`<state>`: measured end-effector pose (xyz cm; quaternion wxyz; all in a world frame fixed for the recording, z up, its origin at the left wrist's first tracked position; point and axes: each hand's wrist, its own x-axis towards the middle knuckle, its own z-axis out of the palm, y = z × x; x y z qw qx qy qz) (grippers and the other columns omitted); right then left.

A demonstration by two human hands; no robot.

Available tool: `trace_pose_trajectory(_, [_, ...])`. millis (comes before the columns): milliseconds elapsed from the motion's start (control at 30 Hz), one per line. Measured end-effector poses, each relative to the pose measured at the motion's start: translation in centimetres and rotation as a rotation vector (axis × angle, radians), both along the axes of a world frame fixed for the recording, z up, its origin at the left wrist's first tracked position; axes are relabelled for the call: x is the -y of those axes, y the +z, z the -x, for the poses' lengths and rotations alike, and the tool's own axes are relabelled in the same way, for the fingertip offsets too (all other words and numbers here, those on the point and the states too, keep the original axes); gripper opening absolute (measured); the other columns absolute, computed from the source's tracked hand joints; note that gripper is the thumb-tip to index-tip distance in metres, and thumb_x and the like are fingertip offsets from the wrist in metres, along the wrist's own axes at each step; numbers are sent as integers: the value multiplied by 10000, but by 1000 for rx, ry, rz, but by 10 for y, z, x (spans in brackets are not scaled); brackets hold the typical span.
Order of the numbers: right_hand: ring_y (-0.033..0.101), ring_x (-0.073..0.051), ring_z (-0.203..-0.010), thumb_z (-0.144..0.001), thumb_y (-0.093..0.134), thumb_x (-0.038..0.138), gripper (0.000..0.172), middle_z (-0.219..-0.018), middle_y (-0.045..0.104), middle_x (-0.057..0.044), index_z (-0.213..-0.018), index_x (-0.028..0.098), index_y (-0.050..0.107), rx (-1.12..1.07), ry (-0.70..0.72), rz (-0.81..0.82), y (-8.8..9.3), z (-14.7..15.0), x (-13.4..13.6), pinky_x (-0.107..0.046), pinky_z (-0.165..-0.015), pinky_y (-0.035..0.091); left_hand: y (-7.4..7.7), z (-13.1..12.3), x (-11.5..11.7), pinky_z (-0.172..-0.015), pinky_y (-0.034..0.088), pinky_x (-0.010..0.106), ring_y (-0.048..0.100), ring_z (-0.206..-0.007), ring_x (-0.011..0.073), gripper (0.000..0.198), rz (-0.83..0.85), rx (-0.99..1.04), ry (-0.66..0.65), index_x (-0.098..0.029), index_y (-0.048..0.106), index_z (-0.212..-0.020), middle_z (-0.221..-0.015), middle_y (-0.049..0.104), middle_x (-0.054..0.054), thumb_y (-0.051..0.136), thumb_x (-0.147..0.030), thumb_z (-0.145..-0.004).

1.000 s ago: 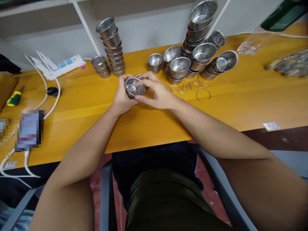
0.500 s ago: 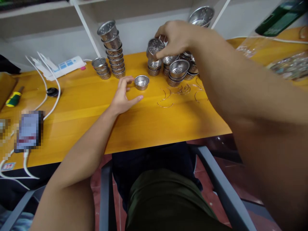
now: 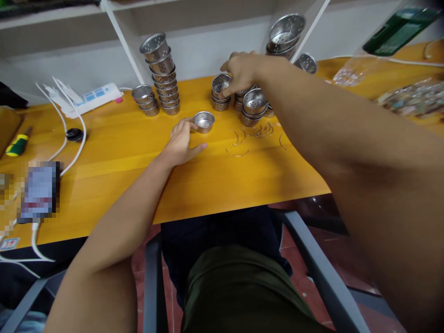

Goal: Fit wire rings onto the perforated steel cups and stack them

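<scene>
My left hand (image 3: pixel 181 142) rests on the table with thumb and fingers apart, fingertips at the left side of a small perforated metal cup (image 3: pixel 204 122). Whether they touch it I cannot tell. Further back, my right hand (image 3: pixel 243 74) is over a short stack of perforated metal cups (image 3: pixel 220 98), fingers spread above the rim and thumb by the top cup's right side. More nested cups (image 3: pixel 255 104) stand under and beside the right hand, partly hidden by it. Several thin curved copper-coloured wires (image 3: pixel 239 138) lie in front of them.
A tall cup stack (image 3: pixel 166 78) and a shorter one (image 3: pixel 144 99) stand at back left. Larger metal cups (image 3: pixel 286 34) rise behind my right arm. A power strip (image 3: pixel 99 99), cables, a phone (image 3: pixel 40 192) and a screwdriver (image 3: pixel 18 144) lie left; plastic bags (image 3: pixel 412 99) lie right.
My right hand has come down and set the cup it held onto the short stack, and its fingers have loosened. My left hand has barely shifted beside the single cup.
</scene>
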<state>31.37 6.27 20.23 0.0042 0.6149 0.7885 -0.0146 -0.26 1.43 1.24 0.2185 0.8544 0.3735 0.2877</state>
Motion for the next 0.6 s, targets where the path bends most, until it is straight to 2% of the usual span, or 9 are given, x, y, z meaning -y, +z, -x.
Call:
trace_pose_trajectory(67, [583,-557,-1822,-1217,1004,387,939,-1978,521,-429,-1959,-37,615,-91,61,-92,2,-2,15,-697,-1580,371,3,3,0,-1603,415,845,591,-1840,561,1019,-3,20,23,-235,655,-1693,-1886,633,274,1023,-869,-986])
trace_pose_trajectory(100, [650,-478,-1749,-1241,952,342,869,-1977,529,-395,-1959,-19,622,-165,106,-138,1,-3,24,-604,-1560,427,4,3,1,-1617,411,821,557,-1879,565,1063,-1,25,29,-240,632,-1756,-1940,585,279,1028,-855,-985])
trace_pose_trajectory(133, [739,-377,-1594,-1253,895,281,741,-1909,622,-348,-1905,-8,690,-235,156,-159,0,-4,35,-495,-1479,513,5,3,2,-1633,392,809,487,-1936,575,1104,4,23,27,-258,618,-1799,-2021,502,276,1041,-853,-971])
trace_pose_trajectory(200, [786,-230,-1196,-1224,836,168,496,-1605,855,-237,-1698,22,855,-302,256,-81,-7,-8,56,-346,-1186,611,8,0,5,-1654,338,823,328,-2025,595,1083,20,-10,10,-287,641,-1799,-2135,339,254,1057,-836,-963])
trace_pose_trajectory(267, [753,-205,-986,-1191,861,157,385,-1270,941,-137,-1562,77,923,-252,322,93,-19,-14,78,-323,-969,572,11,-3,8,-1661,311,833,276,-2046,596,903,40,-50,4,-266,728,-1644,-2147,312,250,1074,-757,-969])
trace_pose_trajectory(333, [784,-239,-935,-1191,877,226,365,-1132,942,-98,-1538,134,938,-213,326,200,-35,-22,97,-345,-903,546,15,-5,11,-1662,337,803,333,-2027,574,690,53,-67,24,-241,765,-1429,-2108,377,248,1097,-625,-961])
trace_pose_trajectory(467, [859,-309,-990,-1199,806,247,366,-1195,966,-129,-1533,169,935,-190,196,235,-60,-41,127,-392,-920,559,18,-5,14,-1523,562,743,686,-1750,512,497,29,-67,16,-251,715,-1200,-1797,697,222,1090,-433,-931])
trace_pose_trajectory(533, [862,-303,-990,-1202,806,269,274,-1209,970,-133,-1412,171,951,-187,185,289,-67,-48,138,-389,-897,556,15,-5,13,-1403,662,701,808,-1528,459,547,16,-26,3,-260,692,-1258,-1591,794,182,1089,-399,-908])
trace_pose_trajectory(600, [846,-278,-959,-1198,837,321,180,-1155,965,-111,-1245,186,948,-191,232,347,-71,-49,148,-372,-866,544,10,-7,10,-1354,693,659,836,-1462,429,779,17,59,-1,-266,649,-1468,-1570,800,166,1129,-421,-873])
